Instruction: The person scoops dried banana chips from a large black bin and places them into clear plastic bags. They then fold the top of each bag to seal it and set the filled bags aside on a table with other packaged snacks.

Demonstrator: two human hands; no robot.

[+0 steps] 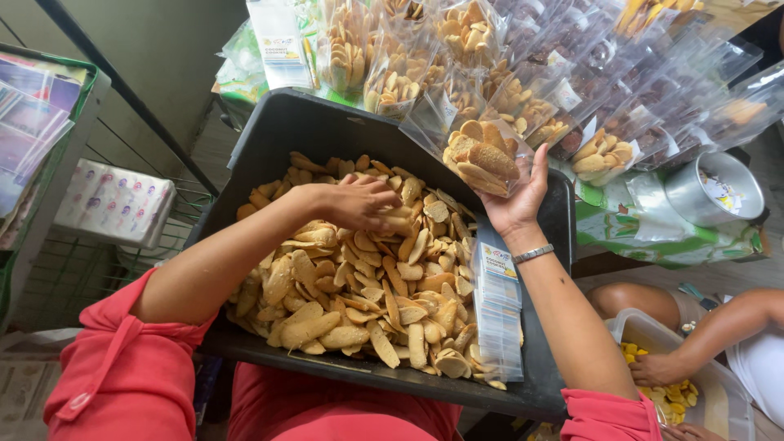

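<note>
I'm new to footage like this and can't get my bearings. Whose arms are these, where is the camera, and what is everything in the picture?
The single picture comes from a camera worn on a person's head, looking down at their own two arms in red sleeves. The left hand reaches into a black tub on their lap, its fingers closed on some of the pale oval crackers heaped there. The right hand, with a bracelet at the wrist, holds up a clear bag partly filled with crackers. A stack of paper labels lies along the tub's right side. Beyond it, a table holds many filled snack bags and a metal tin. At lower right, another person's hand rests in a clear container of yellow snacks.
</note>
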